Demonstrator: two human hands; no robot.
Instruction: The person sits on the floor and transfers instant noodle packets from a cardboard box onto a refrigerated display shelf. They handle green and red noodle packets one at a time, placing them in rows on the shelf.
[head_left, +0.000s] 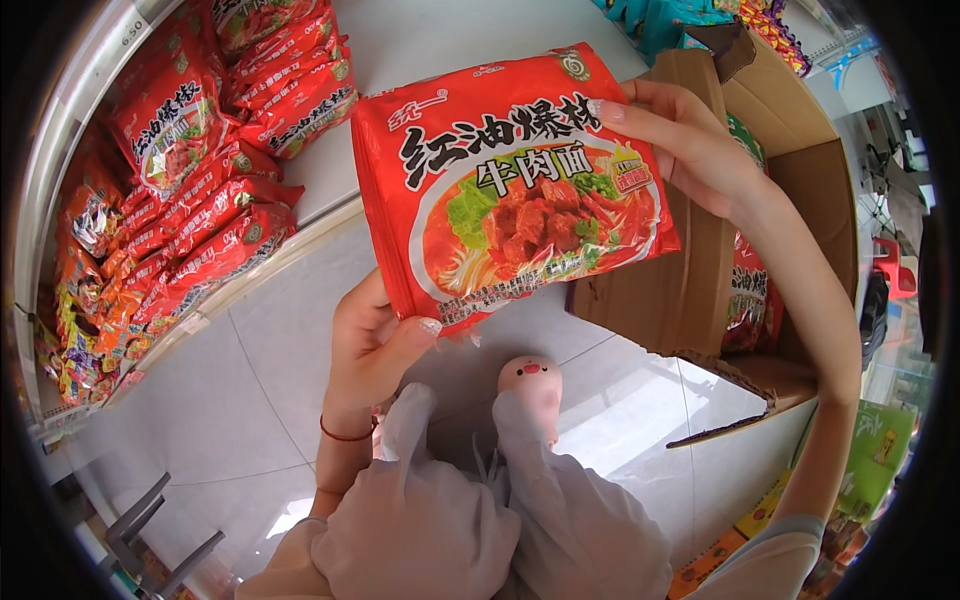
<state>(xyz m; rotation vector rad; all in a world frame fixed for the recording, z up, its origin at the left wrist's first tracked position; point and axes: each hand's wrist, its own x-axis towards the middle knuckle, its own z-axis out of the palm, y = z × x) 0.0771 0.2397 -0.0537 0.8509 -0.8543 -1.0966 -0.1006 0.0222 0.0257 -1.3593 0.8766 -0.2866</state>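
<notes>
A red packet of instant beef noodles (525, 217) is held up before me, its printed front towards my eyes. My left hand (375, 345) pinches its lower left corner, thumb on the front. At the upper right edge my right hand (682, 135) grips it, the thumb likewise in front and the fingers mostly behind. Beyond my right hand stands an opened cardboard box (802, 210) with a torn flap; another red noodle packet (746, 292) shows inside it, partly hidden by my forearm. Stacked red noodle packets (225, 225) fill the shelf on the left.
The white shelf (420, 37) has a metal price rail (112, 45) at the upper left. Orange snack packets (97, 277) sit at its left end, teal packets (667, 26) at the far right. A green carton (874, 457) stands at right. Grey tiles (262, 375) cover the floor around my slippers (532, 382).
</notes>
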